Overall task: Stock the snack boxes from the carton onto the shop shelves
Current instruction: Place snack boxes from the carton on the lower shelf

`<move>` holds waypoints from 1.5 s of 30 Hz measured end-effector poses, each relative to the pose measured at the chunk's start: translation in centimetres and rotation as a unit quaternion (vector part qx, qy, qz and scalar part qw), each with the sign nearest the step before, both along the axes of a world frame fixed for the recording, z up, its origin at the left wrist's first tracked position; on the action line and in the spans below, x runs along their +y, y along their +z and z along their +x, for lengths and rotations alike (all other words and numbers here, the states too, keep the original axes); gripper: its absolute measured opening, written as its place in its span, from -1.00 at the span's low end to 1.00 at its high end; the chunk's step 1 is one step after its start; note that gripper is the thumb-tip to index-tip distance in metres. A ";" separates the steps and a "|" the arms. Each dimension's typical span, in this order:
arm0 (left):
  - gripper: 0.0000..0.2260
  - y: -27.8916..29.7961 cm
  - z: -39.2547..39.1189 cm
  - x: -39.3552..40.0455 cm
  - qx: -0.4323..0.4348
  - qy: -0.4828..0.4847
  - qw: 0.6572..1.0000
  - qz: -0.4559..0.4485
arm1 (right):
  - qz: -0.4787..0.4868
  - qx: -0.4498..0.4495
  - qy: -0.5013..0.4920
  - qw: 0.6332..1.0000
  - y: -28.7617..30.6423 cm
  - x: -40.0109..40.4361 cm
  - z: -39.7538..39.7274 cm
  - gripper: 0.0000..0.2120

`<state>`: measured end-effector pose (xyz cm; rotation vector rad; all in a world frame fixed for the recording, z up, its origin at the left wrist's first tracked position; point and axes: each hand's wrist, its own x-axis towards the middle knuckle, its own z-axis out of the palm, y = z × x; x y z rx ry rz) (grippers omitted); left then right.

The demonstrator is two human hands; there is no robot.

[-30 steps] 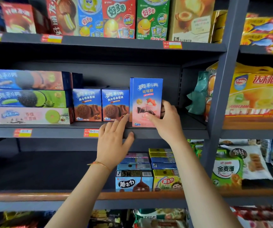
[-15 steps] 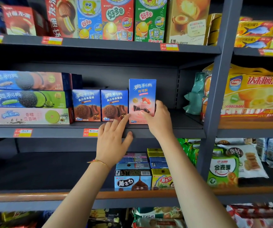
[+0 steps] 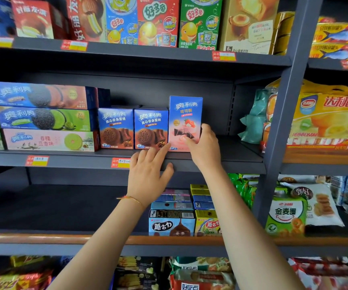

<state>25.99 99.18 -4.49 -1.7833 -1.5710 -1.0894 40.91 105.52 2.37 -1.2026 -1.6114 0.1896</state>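
Head view: placing step. Right hand (image 3: 205,147) grips the upright pink-and-blue snack box (image 3: 185,122) on the middle shelf (image 3: 221,164), just right of 2 brown boxes (image 3: 133,128). Left hand (image 3: 148,174), fingers spread, rests at the shelf edge. Next, probably: release, fetch another; carton unseen.

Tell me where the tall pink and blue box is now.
In the head view, the tall pink and blue box stands on the middle shelf, right of the two chocolate cake boxes, held by the right hand.
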 end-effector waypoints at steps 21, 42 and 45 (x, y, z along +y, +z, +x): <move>-0.88 -24.5 -30.0 -19.9 -0.505 0.193 0.814 -0.213 | -0.305 -0.165 0.497 0.795 -25.5 -12.3 -33.5 -0.87; -0.85 -55.8 -68.9 -40.1 -0.336 0.521 0.615 -0.487 | -0.478 -0.535 0.393 0.576 -67.3 -28.0 -82.1 -0.63; -0.83 -57.2 -70.1 -39.6 -0.349 0.529 0.595 -0.494 | -0.467 -0.564 0.336 0.592 -70.5 -28.5 -84.1 -0.44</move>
